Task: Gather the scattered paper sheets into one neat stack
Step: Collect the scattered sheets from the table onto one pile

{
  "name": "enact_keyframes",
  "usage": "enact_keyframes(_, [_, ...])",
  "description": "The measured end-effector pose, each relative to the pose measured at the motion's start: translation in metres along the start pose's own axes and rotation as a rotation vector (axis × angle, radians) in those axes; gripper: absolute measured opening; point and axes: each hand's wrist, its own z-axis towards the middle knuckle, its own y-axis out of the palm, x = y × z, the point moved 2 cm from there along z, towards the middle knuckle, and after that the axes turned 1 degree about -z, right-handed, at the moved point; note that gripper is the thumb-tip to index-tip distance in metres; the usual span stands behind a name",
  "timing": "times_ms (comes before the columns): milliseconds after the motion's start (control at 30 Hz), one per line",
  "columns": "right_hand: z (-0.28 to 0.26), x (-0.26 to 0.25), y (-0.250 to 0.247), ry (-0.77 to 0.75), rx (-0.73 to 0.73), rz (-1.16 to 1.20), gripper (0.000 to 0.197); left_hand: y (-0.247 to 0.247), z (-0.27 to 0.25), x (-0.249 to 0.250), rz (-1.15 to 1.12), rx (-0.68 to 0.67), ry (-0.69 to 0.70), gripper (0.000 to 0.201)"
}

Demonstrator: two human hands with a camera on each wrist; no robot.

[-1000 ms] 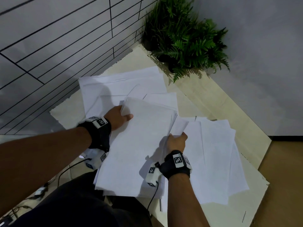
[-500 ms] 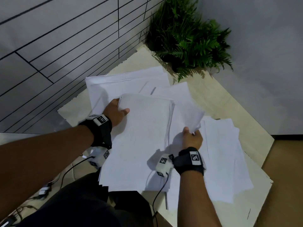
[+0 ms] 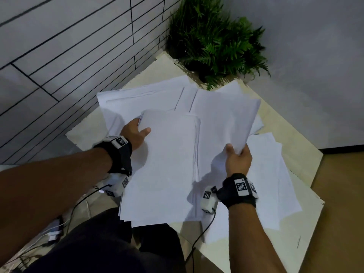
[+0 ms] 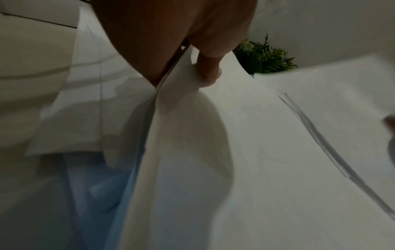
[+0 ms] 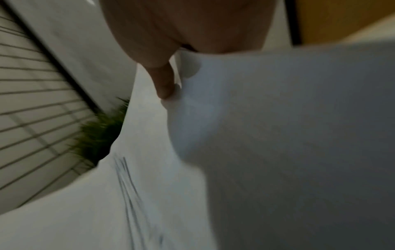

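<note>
A gathered stack of white sheets [image 3: 163, 170] lies in front of me, its near end hanging over the board's edge. My left hand [image 3: 136, 133] grips its far left corner, thumb on top [image 4: 208, 71]. My right hand [image 3: 237, 156] pinches the near corner of a loose sheet [image 3: 224, 117] and holds it raised, just right of the stack; the thumb [image 5: 164, 84] presses the paper in the blurred right wrist view. More sheets [image 3: 141, 99] lie spread behind the stack, and others [image 3: 275, 178] lie to the right.
The sheets rest on a pale board [image 3: 307, 154] with edges at the right and near side. A green fern plant [image 3: 216, 44] stands at the far corner against a grey wall. A tiled wall [image 3: 69, 46] runs along the left. Cables [image 3: 78, 205] hang near my knees.
My right hand has lifted a loose sheet up and to the right, off the pile beside the stack. My left hand has kept its grip on the stack's corner.
</note>
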Motion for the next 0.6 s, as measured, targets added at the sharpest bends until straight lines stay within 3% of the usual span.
enact_keyframes(167, [0.001,-0.054,-0.06,-0.326,0.206,0.138,0.016,-0.005,0.002,0.002,-0.045,0.004,0.043,0.041])
enact_keyframes(333, [0.007,-0.081,-0.126,-0.394,0.264,0.253,0.018,-0.011,0.003,0.004,-0.015,0.018,0.065,0.042])
enact_keyframes(433, [0.02,-0.068,-0.136,-0.296,0.217,0.24,0.026,-0.011,0.003,0.002,-0.008,0.02,0.053,0.043])
enact_keyframes(600, [0.034,-0.007,-0.093,-0.019,0.043,0.012,0.04,-0.011,0.001,-0.002,0.0,0.01,0.027,0.045])
